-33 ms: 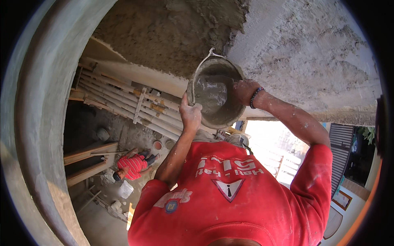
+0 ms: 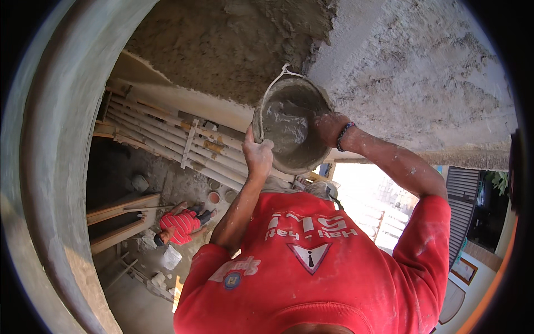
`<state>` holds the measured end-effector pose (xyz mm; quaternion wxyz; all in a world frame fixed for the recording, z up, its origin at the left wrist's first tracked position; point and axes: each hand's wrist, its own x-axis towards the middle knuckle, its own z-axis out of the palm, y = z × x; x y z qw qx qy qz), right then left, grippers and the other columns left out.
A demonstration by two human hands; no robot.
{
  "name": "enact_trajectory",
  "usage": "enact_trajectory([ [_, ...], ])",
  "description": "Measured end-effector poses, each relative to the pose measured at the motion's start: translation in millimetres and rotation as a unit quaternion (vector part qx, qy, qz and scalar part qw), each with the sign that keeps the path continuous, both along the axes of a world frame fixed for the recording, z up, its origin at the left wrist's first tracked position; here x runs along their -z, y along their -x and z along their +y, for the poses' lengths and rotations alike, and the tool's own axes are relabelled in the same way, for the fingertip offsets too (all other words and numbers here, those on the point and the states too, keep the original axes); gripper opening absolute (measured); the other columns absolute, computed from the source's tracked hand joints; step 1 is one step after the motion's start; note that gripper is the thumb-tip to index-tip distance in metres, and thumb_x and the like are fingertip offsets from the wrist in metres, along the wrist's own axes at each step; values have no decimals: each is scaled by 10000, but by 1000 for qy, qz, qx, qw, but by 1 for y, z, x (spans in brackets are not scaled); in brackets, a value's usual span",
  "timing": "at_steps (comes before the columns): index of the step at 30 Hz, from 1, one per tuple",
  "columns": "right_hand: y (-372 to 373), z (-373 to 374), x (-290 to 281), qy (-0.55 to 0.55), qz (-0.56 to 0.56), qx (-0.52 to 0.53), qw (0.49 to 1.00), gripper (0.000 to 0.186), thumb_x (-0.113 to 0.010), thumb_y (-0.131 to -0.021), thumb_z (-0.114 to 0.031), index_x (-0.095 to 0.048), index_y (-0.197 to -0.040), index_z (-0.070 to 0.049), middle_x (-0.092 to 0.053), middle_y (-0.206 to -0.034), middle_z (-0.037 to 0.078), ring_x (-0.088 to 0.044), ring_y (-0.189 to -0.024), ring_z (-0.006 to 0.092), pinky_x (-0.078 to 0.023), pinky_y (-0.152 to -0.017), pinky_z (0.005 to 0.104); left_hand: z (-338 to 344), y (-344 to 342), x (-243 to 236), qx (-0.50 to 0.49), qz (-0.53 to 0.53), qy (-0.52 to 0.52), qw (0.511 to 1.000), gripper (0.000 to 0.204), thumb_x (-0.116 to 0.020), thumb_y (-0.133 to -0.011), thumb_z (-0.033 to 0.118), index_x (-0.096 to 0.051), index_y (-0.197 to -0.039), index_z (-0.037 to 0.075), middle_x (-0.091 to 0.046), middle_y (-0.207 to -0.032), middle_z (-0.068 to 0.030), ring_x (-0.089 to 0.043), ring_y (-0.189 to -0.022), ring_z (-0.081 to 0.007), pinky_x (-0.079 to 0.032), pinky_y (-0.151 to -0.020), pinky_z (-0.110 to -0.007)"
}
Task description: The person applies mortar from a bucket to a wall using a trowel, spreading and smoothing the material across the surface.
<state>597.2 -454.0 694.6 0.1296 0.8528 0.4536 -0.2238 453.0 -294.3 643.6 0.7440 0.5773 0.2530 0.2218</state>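
A bucket (image 2: 260,114) coated with dried cement is held up, its open mouth showing. Wet grey mortar (image 2: 286,125) lies inside it. My left hand (image 2: 258,155) grips the bucket's rim on the left, the thumb over the edge near the end of the pale wire handle (image 2: 270,89). Over the right side of the rim reaches my right hand (image 2: 331,131), its fingers closed and partly inside the bucket. Whatever those fingers hold is hidden by the hand and the mortar. A dark beaded bracelet (image 2: 346,135) circles my right wrist.
Rough grey plaster (image 2: 411,83) spreads beyond the bucket, with a darker damp area (image 2: 222,44) to its left. Long pale poles (image 2: 167,133) run along the left. A person in a red striped shirt (image 2: 181,227) is on the ground at lower left, near small buckets (image 2: 214,197).
My right hand has shifted slightly left within the bucket, and the mortar's surface has changed shape. My left hand keeps its grip on the rim.
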Motion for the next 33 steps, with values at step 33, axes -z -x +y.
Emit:
enact_trajectory([
  [33, 14, -17, -5, -293, 191, 113, 930, 308, -580, -879, -307, -563, -990, -20, -625, -761, 245, -617, -777, 433, -489, -686, 501, 17, 10, -44, -49, -13, -11, 999, 571, -474, -625, -105, -511, -1193, -47, -599, -1060, -74, -561, -939, -155, -438, -868, -250],
])
